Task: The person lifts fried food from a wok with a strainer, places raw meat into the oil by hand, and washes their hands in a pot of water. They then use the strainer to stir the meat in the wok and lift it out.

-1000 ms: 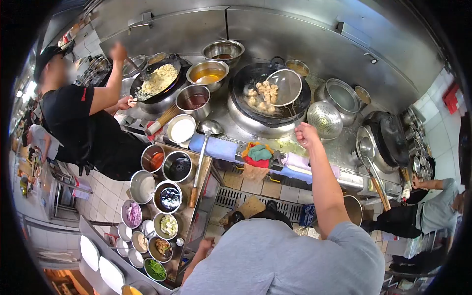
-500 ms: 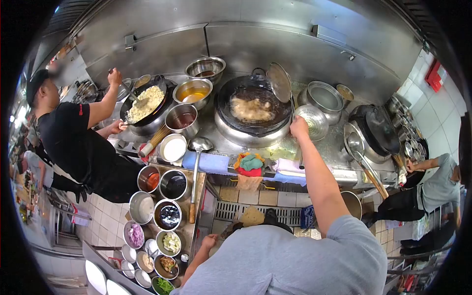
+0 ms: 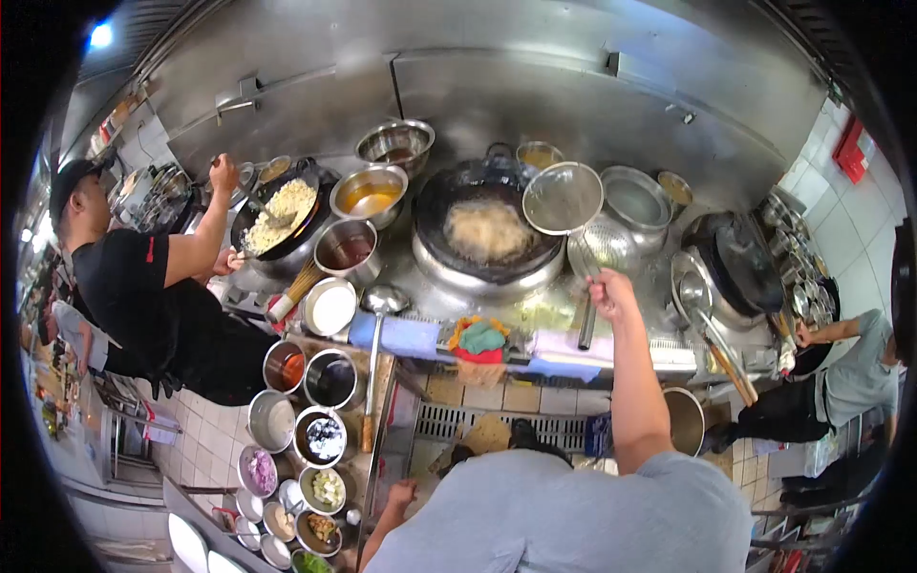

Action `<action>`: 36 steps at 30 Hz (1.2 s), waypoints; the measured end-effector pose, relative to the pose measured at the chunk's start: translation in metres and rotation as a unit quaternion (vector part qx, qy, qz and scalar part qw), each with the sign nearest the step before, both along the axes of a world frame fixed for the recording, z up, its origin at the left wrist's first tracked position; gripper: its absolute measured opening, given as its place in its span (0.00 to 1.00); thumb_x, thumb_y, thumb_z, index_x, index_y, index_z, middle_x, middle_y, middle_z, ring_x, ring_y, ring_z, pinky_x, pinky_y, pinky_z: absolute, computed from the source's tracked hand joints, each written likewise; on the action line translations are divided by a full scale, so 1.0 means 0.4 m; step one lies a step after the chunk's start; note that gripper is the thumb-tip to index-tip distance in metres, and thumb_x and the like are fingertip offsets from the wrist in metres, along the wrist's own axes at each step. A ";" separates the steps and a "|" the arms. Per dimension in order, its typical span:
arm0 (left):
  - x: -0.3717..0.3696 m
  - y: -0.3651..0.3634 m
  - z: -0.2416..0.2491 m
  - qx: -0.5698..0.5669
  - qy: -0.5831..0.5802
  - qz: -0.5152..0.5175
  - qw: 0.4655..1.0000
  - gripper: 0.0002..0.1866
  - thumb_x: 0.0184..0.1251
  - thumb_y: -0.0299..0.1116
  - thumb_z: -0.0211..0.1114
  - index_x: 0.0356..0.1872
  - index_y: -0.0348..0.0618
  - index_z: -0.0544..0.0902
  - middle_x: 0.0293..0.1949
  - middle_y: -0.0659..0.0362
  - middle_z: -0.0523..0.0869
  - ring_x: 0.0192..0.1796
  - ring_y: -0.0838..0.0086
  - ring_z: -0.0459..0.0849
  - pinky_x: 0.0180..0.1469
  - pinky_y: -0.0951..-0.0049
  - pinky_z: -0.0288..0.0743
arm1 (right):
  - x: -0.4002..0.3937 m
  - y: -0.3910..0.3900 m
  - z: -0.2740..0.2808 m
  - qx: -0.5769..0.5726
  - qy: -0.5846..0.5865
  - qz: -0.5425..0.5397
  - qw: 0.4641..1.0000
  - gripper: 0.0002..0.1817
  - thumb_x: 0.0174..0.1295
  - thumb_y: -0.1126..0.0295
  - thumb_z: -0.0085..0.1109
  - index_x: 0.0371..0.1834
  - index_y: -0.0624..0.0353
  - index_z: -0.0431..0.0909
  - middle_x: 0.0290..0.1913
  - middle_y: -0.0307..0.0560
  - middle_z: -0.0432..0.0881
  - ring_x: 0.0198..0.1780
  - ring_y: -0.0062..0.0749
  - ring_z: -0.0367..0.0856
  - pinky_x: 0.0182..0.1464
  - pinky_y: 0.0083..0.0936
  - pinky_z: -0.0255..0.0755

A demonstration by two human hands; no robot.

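Bowls (image 3: 398,192) beside wok (image 3: 440,208), hand (image 3: 612,291) gripping strainer (image 3: 564,199)

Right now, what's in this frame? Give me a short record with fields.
Right hand: grips the strainer by its handle
Strainer: raised near the right edge of the wok; no food visible inside
Wok: holds pale, blurred food
Left hand: curled, low; contents unclear
Co-worker's hand: on a utensil reaching into yellowish food

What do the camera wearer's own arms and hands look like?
The left hand and right hand look ungloved, with no watch visible on the right wrist. A plain grey fabric shirt has a short right sleeve, baring the forearm.
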State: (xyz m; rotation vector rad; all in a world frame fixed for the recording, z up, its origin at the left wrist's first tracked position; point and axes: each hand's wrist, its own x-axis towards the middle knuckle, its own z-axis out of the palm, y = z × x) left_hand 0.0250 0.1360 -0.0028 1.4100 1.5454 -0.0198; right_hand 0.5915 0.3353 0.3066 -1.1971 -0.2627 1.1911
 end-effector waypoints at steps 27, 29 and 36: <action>0.297 -0.196 0.110 -0.136 -0.104 0.290 0.942 0.15 0.62 0.35 0.56 0.46 0.39 0.76 0.34 0.58 0.80 0.35 0.74 0.78 0.30 0.73 0.72 | 0.251 0.027 -0.225 0.011 -0.575 -0.118 0.809 0.19 0.56 0.74 0.50 0.53 0.63 0.68 0.35 0.55 0.76 0.30 0.39 0.72 0.38 0.31 0.67; 0.300 -0.169 0.114 -0.113 -0.117 0.269 0.949 0.15 0.63 0.36 0.55 0.47 0.37 0.75 0.33 0.57 0.80 0.36 0.73 0.79 0.29 0.74 0.73 | 0.215 -0.131 -0.287 -0.022 -0.597 -0.094 0.796 0.21 0.55 0.77 0.49 0.55 0.64 0.65 0.40 0.58 0.75 0.37 0.43 0.74 0.43 0.31 0.67; 0.224 0.073 -0.061 -0.133 -0.016 0.142 0.981 0.18 0.61 0.44 0.54 0.43 0.41 0.79 0.39 0.53 0.82 0.42 0.71 0.80 0.39 0.67 0.76 | 0.055 -0.391 -0.321 -0.148 -0.661 -0.043 0.734 0.24 0.56 0.78 0.47 0.59 0.61 0.61 0.48 0.62 0.68 0.50 0.57 0.68 0.52 0.39 0.64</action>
